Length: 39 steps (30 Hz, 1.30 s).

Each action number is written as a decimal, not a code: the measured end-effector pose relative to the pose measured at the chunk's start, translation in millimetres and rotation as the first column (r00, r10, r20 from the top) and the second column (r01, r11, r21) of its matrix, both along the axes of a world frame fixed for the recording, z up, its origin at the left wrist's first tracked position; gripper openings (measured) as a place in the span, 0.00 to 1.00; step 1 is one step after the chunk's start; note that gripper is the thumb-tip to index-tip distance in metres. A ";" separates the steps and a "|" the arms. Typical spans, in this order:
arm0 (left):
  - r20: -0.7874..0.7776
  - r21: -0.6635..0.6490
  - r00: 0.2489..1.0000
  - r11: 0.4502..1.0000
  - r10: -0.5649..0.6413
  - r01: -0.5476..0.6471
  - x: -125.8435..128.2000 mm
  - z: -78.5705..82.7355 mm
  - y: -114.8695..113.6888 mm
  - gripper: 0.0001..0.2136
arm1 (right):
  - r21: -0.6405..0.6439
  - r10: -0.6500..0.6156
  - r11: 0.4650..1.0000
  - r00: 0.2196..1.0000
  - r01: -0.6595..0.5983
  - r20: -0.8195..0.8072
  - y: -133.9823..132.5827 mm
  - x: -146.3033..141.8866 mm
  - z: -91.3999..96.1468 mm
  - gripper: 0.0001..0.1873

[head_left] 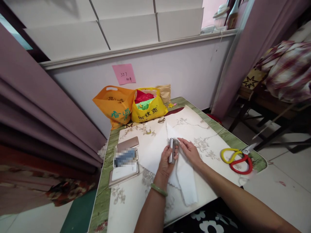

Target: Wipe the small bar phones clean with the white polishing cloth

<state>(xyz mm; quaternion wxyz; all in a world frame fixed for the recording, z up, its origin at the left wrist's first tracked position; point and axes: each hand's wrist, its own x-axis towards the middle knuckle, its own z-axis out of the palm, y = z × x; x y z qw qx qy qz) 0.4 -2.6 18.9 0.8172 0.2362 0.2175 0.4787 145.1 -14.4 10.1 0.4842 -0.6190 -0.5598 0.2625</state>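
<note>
My left hand (pixel 167 158) is closed around a slim silver phone (pixel 172 150), held upright with its narrow edge toward me. A white cloth (pixel 155 147) with scalloped edges lies spread beneath both hands, and part of it hangs down below the phone. Just right of the phone, my right hand (pixel 190 151) has its fingertips together on a fold of this cloth. To the left lie a rose-gold phone (pixel 127 142), a phone with a blurred patch (pixel 125 157) and a white phone (pixel 124 172) resting on another flat device.
Scissors (pixel 239 158) with yellow and red handles lie at the table's right edge. An orange bag (pixel 119 105) and a yellow bag (pixel 150 108) stand at the back against the wall. Purple curtains (pixel 48 81) hang close on the left.
</note>
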 end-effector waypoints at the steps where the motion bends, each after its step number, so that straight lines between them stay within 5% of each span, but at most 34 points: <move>1: 0.004 -0.034 1.000 0.999 0.001 -0.001 -0.4 0.7 0.0 0.17 | 0.007 -0.034 0.999 0.999 0.035 -0.043 0.1 1.7 3.5 0.23; 6: 0.008 -0.197 1.000 0.980 0.022 -0.019 0.8 1.7 2.1 0.16 | 0.096 -0.211 0.967 0.955 0.235 -0.210 3.3 11.2 23.1 0.23; 10: 0.005 -0.210 0.999 0.977 0.035 -0.034 3.1 -0.3 3.5 0.15 | 0.265 -0.260 0.916 0.949 0.301 -0.180 5.4 8.8 35.6 0.20; 15: -0.044 -0.162 0.988 0.975 0.147 -0.152 3.3 -7.4 4.9 0.09 | 0.268 0.053 0.960 0.992 -0.083 0.114 -9.5 -13.1 20.9 0.18; 20: -0.117 -0.140 0.971 0.964 0.209 -0.225 0.7 -10.7 7.2 0.15 | 0.267 0.195 0.893 0.846 -0.362 0.496 -38.4 -20.0 1.2 0.25; 26: -0.083 -0.208 0.987 0.966 0.139 -0.154 0.9 -10.7 9.3 0.15 | 0.185 0.279 0.834 0.687 -0.520 0.671 -38.7 -3.5 18.0 0.27; 31: -0.084 -0.226 0.992 0.968 0.094 -0.111 2.6 -6.4 6.3 0.08 | 0.123 0.276 0.908 0.790 -0.402 0.547 -5.0 -0.1 25.9 0.23; 35: -0.040 -0.139 0.999 0.990 0.008 -0.014 0.1 0.3 3.8 0.09 | 0.123 0.374 0.909 0.909 -0.398 0.184 15.7 -2.7 30.2 0.25; 39: 0.001 -0.107 0.999 0.993 -0.049 0.049 -2.8 2.9 3.5 0.14 | 0.077 0.368 0.930 0.917 -0.360 -0.154 20.0 -3.3 31.4 0.27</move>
